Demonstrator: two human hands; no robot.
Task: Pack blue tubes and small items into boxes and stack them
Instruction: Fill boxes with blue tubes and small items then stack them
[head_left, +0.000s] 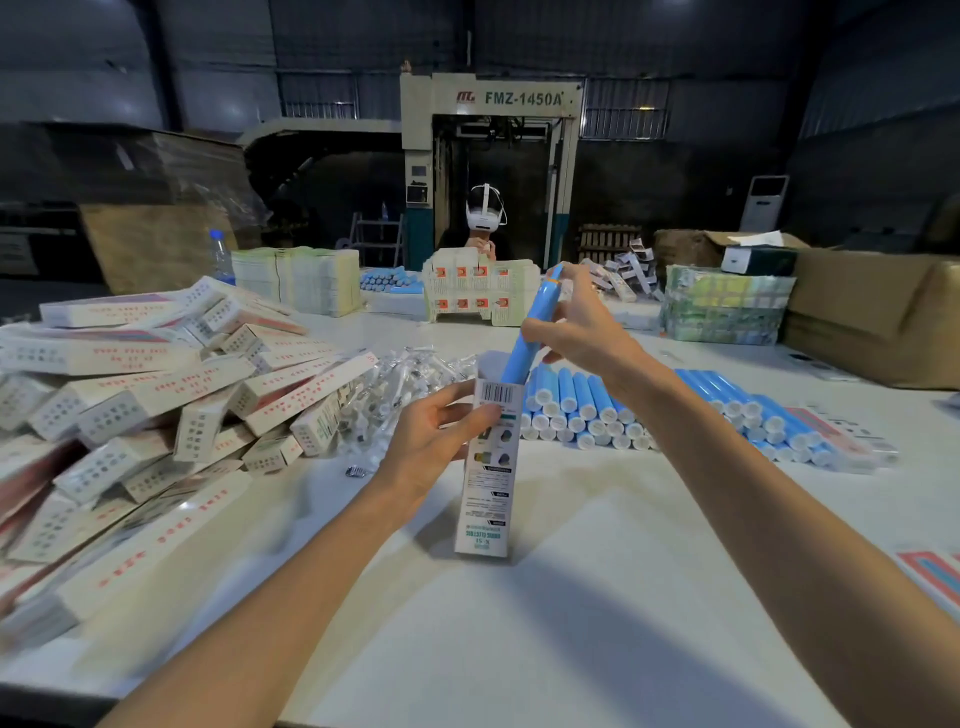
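Note:
My left hand (434, 431) grips a tall narrow white box (488, 478) with a barcode, held upright on the table with its top open. My right hand (576, 325) holds a blue tube (527, 338) with an orange ring near its top. The tube's lower end is inside the box mouth and it leans up to the right. Behind the box lies a stack of blue tubes (675, 410). A heap of small items in clear plastic bags (400, 384) sits left of the box.
A large pile of closed white boxes (156, 395) fills the left side. Flat box blanks (480, 291) and bundles (724, 306) stand at the far edge, with a cardboard carton (872, 322) on the right. Another person (485, 221) sits opposite. The white table (519, 597) spreads before me.

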